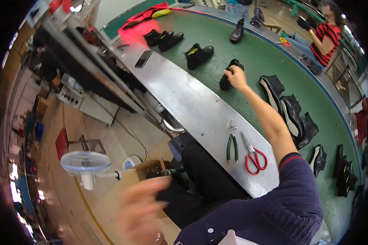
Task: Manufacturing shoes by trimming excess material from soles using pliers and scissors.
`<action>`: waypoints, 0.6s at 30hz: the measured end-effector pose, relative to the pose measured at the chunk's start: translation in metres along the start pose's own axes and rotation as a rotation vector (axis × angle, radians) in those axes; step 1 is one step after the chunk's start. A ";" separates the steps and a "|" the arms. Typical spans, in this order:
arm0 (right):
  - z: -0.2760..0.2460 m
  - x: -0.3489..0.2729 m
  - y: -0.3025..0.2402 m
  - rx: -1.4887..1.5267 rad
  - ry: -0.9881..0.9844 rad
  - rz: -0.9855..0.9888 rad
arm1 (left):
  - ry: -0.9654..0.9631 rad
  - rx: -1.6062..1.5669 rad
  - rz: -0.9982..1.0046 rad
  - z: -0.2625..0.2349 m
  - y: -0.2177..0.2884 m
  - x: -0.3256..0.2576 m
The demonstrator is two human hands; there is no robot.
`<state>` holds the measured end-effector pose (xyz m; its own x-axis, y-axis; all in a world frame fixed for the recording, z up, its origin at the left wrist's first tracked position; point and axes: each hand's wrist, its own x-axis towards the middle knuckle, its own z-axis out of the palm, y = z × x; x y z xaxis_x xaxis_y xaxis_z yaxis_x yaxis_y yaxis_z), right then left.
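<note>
My right hand (236, 77) reaches out over the green work surface (216, 53), its fingers closed on the upper part of a black shoe (223, 84). The hand covers part of that shoe. Blurred by motion, my left hand (145, 210) hangs low in front of my lap, fingers stretched apart and nothing visible in them. Between my body and the shoes, green-handled pliers (229, 149) and red-handled scissors (255, 159) lie side by side on the metal ledge (184, 100).
Black shoes (199, 56) stand farther along the surface; others with pale soles (290, 112) are to the right. A phone (143, 59) lies on the ledge. A fan (86, 163) stands at left. Across the surface sits a person in a striped top (327, 41), near orange scissors (285, 42).
</note>
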<state>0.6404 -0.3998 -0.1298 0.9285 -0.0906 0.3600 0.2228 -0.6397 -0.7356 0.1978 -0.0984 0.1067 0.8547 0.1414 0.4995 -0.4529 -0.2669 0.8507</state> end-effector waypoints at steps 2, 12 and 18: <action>-0.045 -0.009 -0.003 0.034 -0.010 -0.071 | -0.356 -0.602 -0.289 0.060 0.008 0.010; -0.122 -0.084 -0.185 0.446 -0.448 0.006 | -0.715 -0.827 0.351 0.056 0.002 0.033; -0.131 -0.148 -0.280 0.610 -0.802 -0.079 | -0.334 0.055 0.249 0.027 -0.031 0.010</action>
<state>0.4014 -0.3074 0.0982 0.7801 0.6186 0.0936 0.1978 -0.1019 -0.9749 0.2270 -0.1145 0.0810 0.7605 -0.2481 0.6001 -0.6493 -0.3058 0.6964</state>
